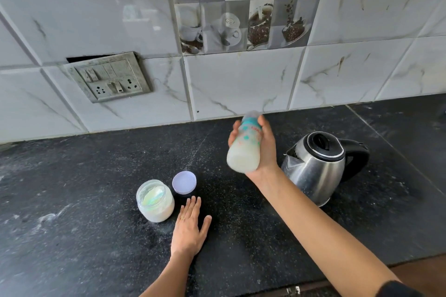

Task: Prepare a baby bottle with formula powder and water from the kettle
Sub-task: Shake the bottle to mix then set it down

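Black speckled stone counter (72,176) holds a shiny steel kettle (316,166). Beside it, right hand (268,149) fingers (233,132) curl round a tilted, milky plastic baby bottle (246,152). The left hand (189,229) lies flat, fingers straight.

A black speckled stone counter (84,200) fills the lower half of the view, with pale dusty smears (48,219) at 8 o'clock and a straight seam (386,132) running across it at 3 o'clock. Behind it rises a white marble-look tiled wall (241,84). A grimy grey switch-and-socket panel (109,77) sits on the wall at 10 o'clock, a dark gap (79,58) along its top edge. At 12 o'clock are picture tiles (241,7) of coffee cups and beans. A small metal latch (293,290) shows at 6 o'clock.
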